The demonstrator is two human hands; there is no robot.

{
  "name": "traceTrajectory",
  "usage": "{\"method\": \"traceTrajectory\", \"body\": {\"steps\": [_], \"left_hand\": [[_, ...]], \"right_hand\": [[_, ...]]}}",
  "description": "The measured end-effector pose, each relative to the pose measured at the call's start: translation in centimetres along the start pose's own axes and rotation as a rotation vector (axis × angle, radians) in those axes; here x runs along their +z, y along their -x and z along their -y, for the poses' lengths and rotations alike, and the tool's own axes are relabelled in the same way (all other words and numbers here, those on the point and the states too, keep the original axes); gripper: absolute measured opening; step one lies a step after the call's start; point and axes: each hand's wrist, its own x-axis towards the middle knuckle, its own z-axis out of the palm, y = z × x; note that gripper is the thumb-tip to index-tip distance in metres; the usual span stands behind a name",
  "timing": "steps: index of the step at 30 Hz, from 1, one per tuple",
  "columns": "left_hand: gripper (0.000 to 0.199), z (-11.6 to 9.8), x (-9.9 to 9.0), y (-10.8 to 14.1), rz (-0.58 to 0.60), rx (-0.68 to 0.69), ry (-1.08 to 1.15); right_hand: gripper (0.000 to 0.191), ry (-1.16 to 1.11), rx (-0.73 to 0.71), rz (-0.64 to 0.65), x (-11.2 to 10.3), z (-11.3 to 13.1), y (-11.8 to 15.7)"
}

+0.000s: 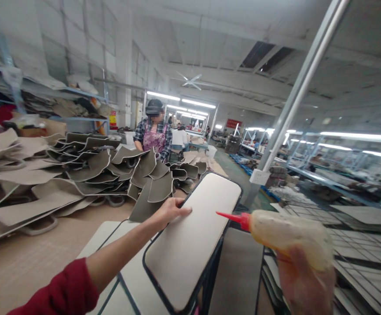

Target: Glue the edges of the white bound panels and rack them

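My left hand grips the left edge of a long pale panel with rounded corners and a dark rim, its thumb lying on the face. The panel is held tilted above other pale panels. In my right hand, blurred at the lower right, is a squeeze bottle with a red pointed nozzle and yellowish liquid inside. The bottle lies nearly level, its tip pointing left over the panel's right side. Whether the tip touches the panel I cannot tell.
Stacked grey-brown cut pieces with handles cover the table on the left. A co-worker in a patterned apron stands behind them. On the right are a metal post and a wire rack with flat panels.
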Motion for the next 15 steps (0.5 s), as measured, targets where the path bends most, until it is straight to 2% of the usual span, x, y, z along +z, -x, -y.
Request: {"method": "traceTrajectory", "body": {"steps": [2,4,9,12,15], "left_hand": [[0.047,0.0,0.5,0.4,0.025,0.026,-0.024],[0.049,-0.1,0.8,0.8,0.066,0.056,-0.018],[0.05,-0.6,0.5,1.2,0.296,0.076,0.103],[0.052,-0.6,0.2,0.9,0.299,0.031,0.105],[0.051,-0.7,0.0,0.6,0.266,-0.013,0.09]], "right_hand": [[0.068,-0.126,0.073,-0.068,0.1,-0.6,-1.0],[0.073,-0.103,0.093,-0.126,-0.3,-1.2,-1.6],[0.075,-0.067,0.156,-0.172,-1.8,-2.2,-1.4],[0.076,-0.039,0.228,-0.086,-2.4,-2.7,1.4],[0.077,-0.004,0.3,0.105,-2.5,-3.3,5.6]]}}
